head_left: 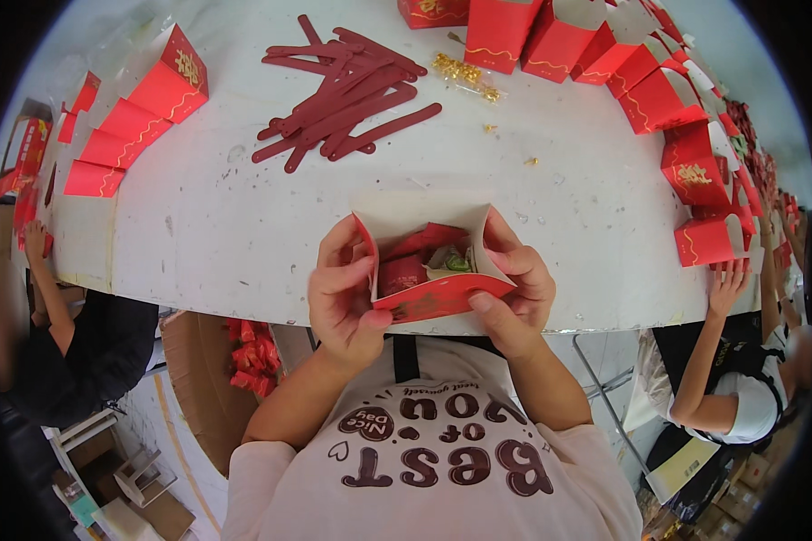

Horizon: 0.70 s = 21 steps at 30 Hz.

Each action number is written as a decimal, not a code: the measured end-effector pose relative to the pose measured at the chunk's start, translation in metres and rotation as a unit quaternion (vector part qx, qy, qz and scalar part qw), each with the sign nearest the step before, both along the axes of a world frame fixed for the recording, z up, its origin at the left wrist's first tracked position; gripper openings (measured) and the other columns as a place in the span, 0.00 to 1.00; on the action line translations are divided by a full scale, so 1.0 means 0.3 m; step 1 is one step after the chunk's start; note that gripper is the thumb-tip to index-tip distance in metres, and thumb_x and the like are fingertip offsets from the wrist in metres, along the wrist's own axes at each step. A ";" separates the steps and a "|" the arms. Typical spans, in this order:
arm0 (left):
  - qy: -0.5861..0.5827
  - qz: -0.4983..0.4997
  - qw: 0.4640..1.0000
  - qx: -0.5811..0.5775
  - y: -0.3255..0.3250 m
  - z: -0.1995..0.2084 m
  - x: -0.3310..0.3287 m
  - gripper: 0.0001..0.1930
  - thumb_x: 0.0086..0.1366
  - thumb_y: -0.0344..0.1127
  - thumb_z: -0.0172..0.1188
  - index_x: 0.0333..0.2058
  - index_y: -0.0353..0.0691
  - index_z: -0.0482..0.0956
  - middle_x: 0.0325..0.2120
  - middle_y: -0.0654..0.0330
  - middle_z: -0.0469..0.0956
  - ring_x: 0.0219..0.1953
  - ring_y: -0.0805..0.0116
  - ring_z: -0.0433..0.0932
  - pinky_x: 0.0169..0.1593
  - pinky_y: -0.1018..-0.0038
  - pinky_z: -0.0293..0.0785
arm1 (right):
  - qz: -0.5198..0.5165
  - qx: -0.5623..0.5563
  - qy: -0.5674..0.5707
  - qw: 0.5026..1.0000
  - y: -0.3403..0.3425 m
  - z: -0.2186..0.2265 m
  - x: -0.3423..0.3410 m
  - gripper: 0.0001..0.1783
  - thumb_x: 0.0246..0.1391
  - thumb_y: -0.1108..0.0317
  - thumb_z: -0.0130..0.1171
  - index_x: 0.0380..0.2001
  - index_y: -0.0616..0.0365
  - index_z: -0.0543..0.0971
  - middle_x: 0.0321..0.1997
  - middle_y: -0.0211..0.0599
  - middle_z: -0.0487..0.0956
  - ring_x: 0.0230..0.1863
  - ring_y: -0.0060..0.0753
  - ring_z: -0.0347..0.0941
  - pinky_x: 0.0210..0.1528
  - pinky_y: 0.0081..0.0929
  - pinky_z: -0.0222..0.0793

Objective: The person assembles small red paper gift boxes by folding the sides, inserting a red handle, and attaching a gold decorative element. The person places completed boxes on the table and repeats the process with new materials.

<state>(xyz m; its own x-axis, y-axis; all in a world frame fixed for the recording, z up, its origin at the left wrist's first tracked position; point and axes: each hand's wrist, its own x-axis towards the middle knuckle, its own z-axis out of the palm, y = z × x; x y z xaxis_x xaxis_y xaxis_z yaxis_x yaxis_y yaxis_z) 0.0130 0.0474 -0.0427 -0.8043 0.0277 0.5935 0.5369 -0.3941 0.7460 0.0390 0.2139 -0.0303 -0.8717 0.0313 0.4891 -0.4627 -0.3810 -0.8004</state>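
- Red box (442, 299): one, paper, open at the top, white inside; held up between both hands at the near edge of the table (568, 225), mouth turned toward the camera, a white flap standing at the far side.
- Left hand (347, 288): closed on the left side of the red box; thumb at the front wall's left corner, other fingers curled along the side.
- Right hand (521, 293): closed on the right side of the same box; thumb pressed on the front wall, forefinger along the side edge.
- Contents of the held box: red packets (406, 273), with a green-wrapped piece (457, 261) to their right; exact count too hidden to tell.
- Dark red strips (343, 95): many, flat, round-ended, in a crossed heap beyond the hands, to the left.
- Gold trinkets (465, 75): small, clustered right of the strips; a few loose ones nearer.
- Standing boxes, right (650, 99): red with gold decoration, in a curved row.
- Standing boxes, left (144, 126): of like kind, in a shorter row.
- Co-worker's hand, right side (729, 279): at the nearest box of that row.
- Co-worker's hand, left side (34, 239): near red goods at the table's end.
- Carton (194, 370): brown, below the table, beside red packages (257, 356).
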 end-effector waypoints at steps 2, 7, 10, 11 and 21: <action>0.024 0.014 0.998 -0.057 -0.006 0.012 -0.004 0.15 0.65 0.41 0.55 0.41 0.35 0.66 0.52 0.39 0.63 0.54 0.49 0.67 0.59 0.49 0.60 | -0.003 -0.020 -0.006 1.000 -0.008 0.000 0.008 0.15 0.47 0.79 0.62 0.41 0.66 0.75 0.64 0.62 0.58 0.62 0.49 0.61 0.63 0.44 0.52; -0.004 0.031 0.999 -0.037 -0.013 0.039 0.024 0.04 0.62 0.25 0.52 0.32 0.33 0.66 0.40 0.41 0.73 0.42 0.54 0.76 0.56 0.49 0.64 | -0.076 0.044 0.052 0.995 -0.019 -0.003 -0.013 0.10 0.44 0.80 0.64 0.31 0.65 0.75 0.44 0.50 0.75 0.47 0.41 0.73 0.58 0.48 0.61; -0.069 0.022 0.997 -0.036 -0.018 0.086 0.030 0.06 0.56 0.17 0.55 0.31 0.31 0.72 0.35 0.47 0.76 0.40 0.57 0.77 0.49 0.59 0.71 | -0.092 -0.031 -0.023 0.995 -0.039 0.038 0.003 0.12 0.41 0.82 0.65 0.32 0.64 0.75 0.36 0.44 0.78 0.40 0.36 0.75 0.52 0.43 0.67; -0.068 0.000 0.992 -0.107 -0.053 0.112 0.015 0.07 0.55 0.16 0.56 0.33 0.31 0.74 0.34 0.48 0.77 0.40 0.58 0.77 0.47 0.62 0.72 | -0.085 -0.001 -0.036 0.996 -0.028 0.055 0.003 0.13 0.41 0.82 0.64 0.33 0.64 0.76 0.35 0.43 0.78 0.39 0.35 0.75 0.50 0.40 0.69; 0.305 0.028 0.903 -0.301 -0.120 0.160 -0.116 0.14 0.41 0.20 0.63 0.31 0.35 0.81 0.35 0.52 0.78 0.30 0.61 0.80 0.27 0.77 0.77 | 0.007 0.257 0.111 0.960 0.102 0.140 -0.069 0.12 0.35 0.92 0.51 0.23 0.66 0.77 0.37 0.51 0.78 0.42 0.46 0.77 0.49 0.40 0.74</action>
<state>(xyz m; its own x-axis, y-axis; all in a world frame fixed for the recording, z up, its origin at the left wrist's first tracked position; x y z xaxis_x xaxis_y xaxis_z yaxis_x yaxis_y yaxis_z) -0.0219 0.0113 0.0054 -0.3422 0.4624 0.8180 0.9272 0.0251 0.3737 0.0182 0.2444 0.0116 -0.7425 -0.2759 0.6104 -0.6415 0.0305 -0.7665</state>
